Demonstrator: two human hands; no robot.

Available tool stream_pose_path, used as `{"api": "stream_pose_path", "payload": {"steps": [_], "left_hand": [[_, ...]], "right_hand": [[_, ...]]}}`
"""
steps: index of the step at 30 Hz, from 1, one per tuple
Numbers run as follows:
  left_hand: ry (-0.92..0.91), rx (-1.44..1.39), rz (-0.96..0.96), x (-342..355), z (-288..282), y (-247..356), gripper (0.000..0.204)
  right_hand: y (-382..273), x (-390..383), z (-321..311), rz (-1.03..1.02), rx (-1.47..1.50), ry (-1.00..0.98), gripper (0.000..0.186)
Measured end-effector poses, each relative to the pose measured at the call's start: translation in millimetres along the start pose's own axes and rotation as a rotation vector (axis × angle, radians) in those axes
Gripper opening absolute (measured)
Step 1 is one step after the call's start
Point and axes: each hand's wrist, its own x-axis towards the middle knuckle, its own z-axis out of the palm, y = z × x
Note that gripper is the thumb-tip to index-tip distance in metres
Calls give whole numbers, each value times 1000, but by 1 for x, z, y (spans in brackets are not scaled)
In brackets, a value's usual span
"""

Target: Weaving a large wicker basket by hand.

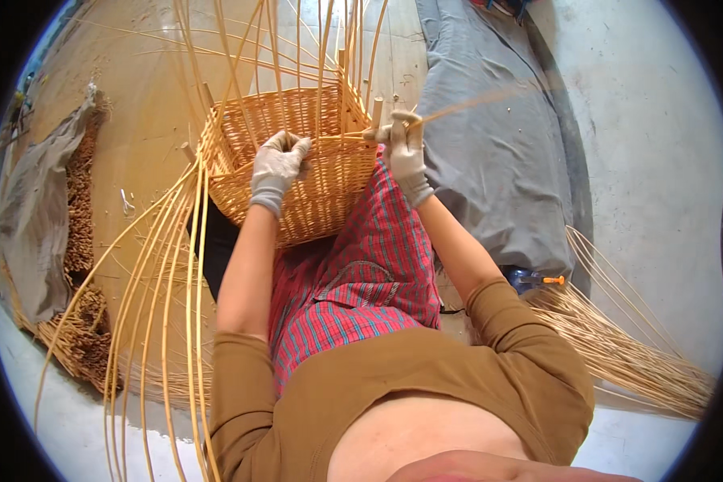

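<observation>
A wicker basket [321, 193] rests on my lap, with long pale rods rising from it and more hanging down at its left. My left hand [283, 165], in a pale knit glove, is closed at the near rim, though what its fingers grip there is hidden. My right hand [406, 157], also gloved, is at the right front corner beside a short wooden post [377, 112], its fingers round a long thin rod [450, 107], part of which is blurred by motion.
Bundles of rods [80, 209] lie under grey cloth [36, 217] at the left. A larger grey cloth [498, 177] covers something on the right, with loose rods [618, 337] and a blue bottle with an orange top [530, 281] below it. My red checked apron [361, 289] covers my lap.
</observation>
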Motion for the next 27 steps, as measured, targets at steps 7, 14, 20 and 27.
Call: {"api": "stream_pose_path", "payload": {"steps": [7, 14, 20, 27], "left_hand": [[392, 714, 321, 7, 2, 34, 29], [135, 788, 496, -12, 59, 24, 20], [114, 557, 747, 43, 47, -23, 20], [-45, 110, 193, 35, 77, 27, 20]], "right_hand": [[-34, -9, 39, 134, -119, 97, 13], [-42, -11, -19, 219, -33, 554, 12], [-37, 84, 71, -311, -1127, -69, 11], [22, 76, -22, 294, -3, 532, 17]]}}
